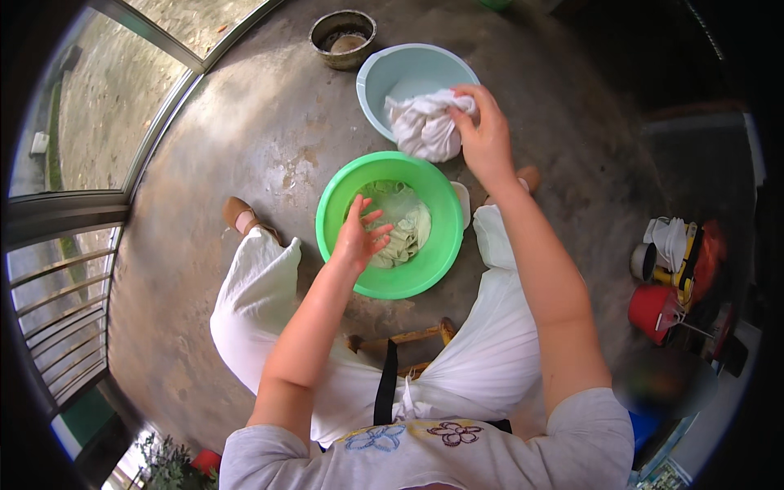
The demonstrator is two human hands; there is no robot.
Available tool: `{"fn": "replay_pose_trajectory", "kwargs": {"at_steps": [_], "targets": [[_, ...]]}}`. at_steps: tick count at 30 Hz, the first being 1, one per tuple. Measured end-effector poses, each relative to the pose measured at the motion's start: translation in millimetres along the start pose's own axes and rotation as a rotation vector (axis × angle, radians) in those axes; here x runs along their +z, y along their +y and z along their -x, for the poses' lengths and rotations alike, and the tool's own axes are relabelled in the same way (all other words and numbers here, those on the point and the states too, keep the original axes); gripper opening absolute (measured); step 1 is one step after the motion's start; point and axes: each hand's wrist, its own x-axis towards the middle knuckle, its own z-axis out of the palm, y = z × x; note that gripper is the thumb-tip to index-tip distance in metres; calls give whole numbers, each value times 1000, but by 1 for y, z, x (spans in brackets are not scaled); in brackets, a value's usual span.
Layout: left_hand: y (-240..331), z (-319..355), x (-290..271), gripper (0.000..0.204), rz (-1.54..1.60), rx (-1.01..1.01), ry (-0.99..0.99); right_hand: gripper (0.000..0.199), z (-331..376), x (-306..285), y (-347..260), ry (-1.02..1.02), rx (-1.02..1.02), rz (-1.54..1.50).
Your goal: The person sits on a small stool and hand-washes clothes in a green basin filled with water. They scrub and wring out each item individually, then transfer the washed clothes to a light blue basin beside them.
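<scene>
A bunched white cloth [426, 126] hangs from my right hand [483, 139], its fingers closed on the top of the bundle. The cloth is over the near rim of a pale blue basin [371, 86]. Closer to me stands a bright green basin [331, 237], with water and a pale, wet cloth [406, 241] in it. My left hand [359, 235] is above the green basin's left part, fingers spread, holding nothing. Whether its fingertips touch the water I cannot tell.
A dark metal pot [343, 59] sits left of the blue basin. Beside the green basin's right rim, a white flat object [463, 204] is partly hidden. A red container [651, 312] and other household things stand at the right. Glass doors [139, 106] line the left.
</scene>
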Motion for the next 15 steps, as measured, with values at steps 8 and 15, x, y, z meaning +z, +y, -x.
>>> {"fn": "replay_pose_trajectory", "kwargs": {"at_steps": [8, 15], "targets": [[-14, -21, -26, 41, -41, 33, 233, 18, -6, 49, 151, -216, 315, 406], [-26, -28, -45, 27, -92, -23, 227, 7, 116, 130, 116, -582, -11, 201]]}}
